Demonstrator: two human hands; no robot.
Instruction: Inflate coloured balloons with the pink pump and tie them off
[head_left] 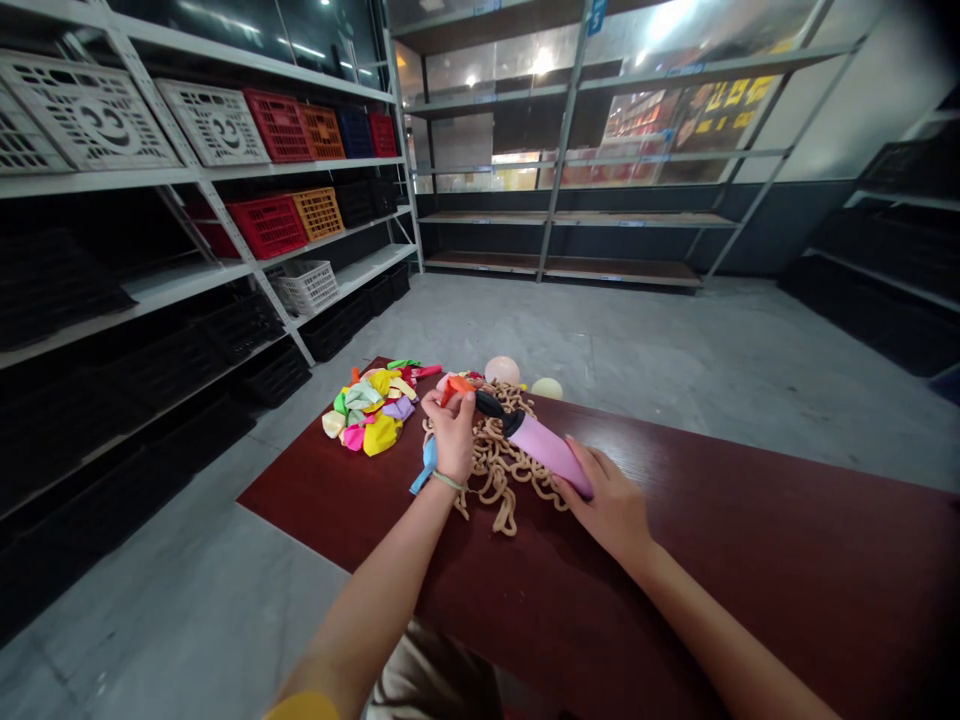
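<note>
Pinched in the fingers of my left hand point(451, 430) is an orange balloon point(459, 384), limp, at the black nozzle end of a balloon pump. My right hand point(611, 500) is wrapped round the pink-purple barrel of this balloon pump point(547, 450), which slants up to the left. Whether the balloon's neck is fully over the nozzle I cannot tell. Under both hands lies a heap of tan, curly cord-like pieces point(499, 475). A blue limp balloon point(426, 465) lies beside my left wrist. Further left is a pile of uninflated balloons point(367, 405) in many colours.
The dark red table point(712, 530) stretches to the right. Behind its far edge show a pale pink balloon point(502, 370) and a pale yellow-green one point(547, 387), both rounded. Shelves with crates point(274, 222) stand at left, a metal rack point(559, 218) at the back.
</note>
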